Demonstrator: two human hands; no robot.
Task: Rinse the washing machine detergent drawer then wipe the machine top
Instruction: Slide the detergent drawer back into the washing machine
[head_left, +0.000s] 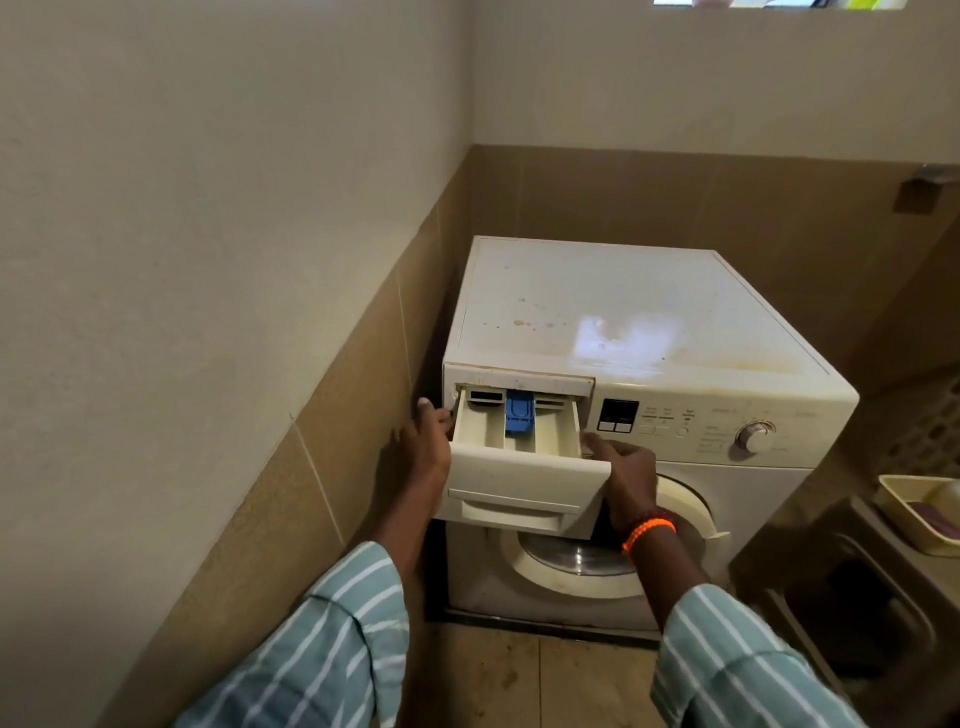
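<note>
A cream front-loading washing machine (727, 431) stands in the corner. Its detergent drawer (519, 478) is pulled partway out of the slot at the upper left of the front panel, showing pale compartments and a blue insert (519, 413). My left hand (428, 447) grips the drawer's left side, fingers curled over the edge by the slot. My right hand (623, 473) holds the drawer's right side, an orange bead bracelet on the wrist. The machine top (623, 312) is flat, off-white, with brown spots and yellowish stains.
A tiled wall runs close along the machine's left side. The round door (582, 556) sits below the drawer. A dial (756, 436) and display are on the panel. At the right are a dark steel sink (852, 597) and a cream tray (919, 512).
</note>
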